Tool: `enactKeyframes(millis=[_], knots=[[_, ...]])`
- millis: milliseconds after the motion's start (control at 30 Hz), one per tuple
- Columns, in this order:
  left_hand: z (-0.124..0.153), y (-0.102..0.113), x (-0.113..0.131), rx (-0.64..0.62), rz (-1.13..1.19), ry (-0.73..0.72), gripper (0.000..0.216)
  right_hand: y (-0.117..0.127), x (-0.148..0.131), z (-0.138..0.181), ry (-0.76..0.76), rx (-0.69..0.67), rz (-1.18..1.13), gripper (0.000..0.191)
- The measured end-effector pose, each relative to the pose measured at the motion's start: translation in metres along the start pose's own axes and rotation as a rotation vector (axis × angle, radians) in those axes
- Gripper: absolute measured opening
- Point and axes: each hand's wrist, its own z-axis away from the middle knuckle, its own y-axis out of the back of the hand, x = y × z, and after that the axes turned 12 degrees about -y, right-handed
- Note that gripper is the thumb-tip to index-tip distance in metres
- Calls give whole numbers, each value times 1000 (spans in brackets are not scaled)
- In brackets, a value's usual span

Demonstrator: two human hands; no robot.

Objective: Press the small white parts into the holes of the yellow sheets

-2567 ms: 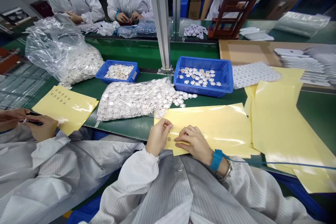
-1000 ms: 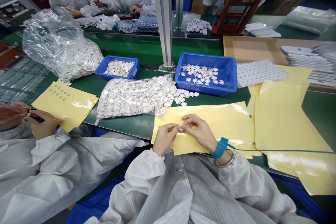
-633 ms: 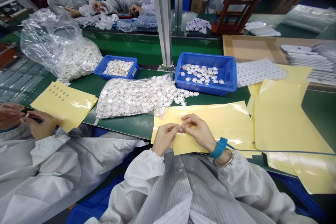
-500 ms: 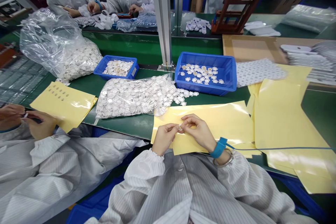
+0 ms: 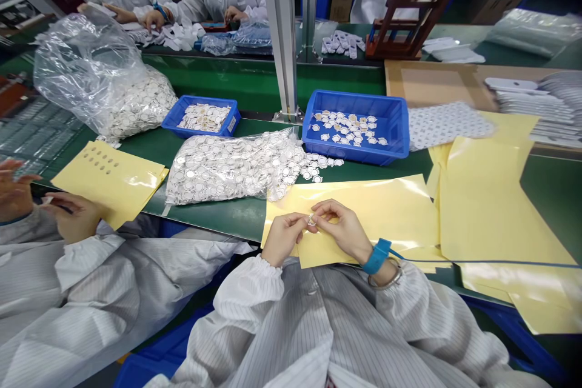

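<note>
Pinching a small ring (image 5: 311,219) together, the left hand (image 5: 284,239) and right hand (image 5: 343,231) work near a blue tray (image 5: 354,154) holding white discs (image 5: 345,128).

A green conveyor belt (image 5: 227,221) carries yellow sheets (image 5: 386,212), bagged white discs (image 5: 227,170), blue trays (image 5: 395,127).

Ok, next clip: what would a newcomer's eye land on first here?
Probably the bulging clear bag of small white round pieces on the green belt, with a blue tray of similar pieces just to its right. In front, the left hand and right hand pinch a tiny round piece above a glossy yellow sheet, a blue wrist strap on the right wrist.
</note>
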Motion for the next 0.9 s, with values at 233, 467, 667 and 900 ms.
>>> enactKeyframes(millis=[233, 467, 667, 900], knots=[[2, 1, 18, -62, 12, 29, 36, 6, -16, 8, 42, -96, 9, 21], [-24, -19, 69, -390, -8, -117, 37, 44, -56, -1, 166, 121, -102, 15], [-109, -48, 104, -266, -458, -514, 20, 77, -49, 1, 130, 348, -3, 33], [-212, -49, 105, -107, -974, -558, 36, 61, 12, 58, 266, -87, 825, 84]])
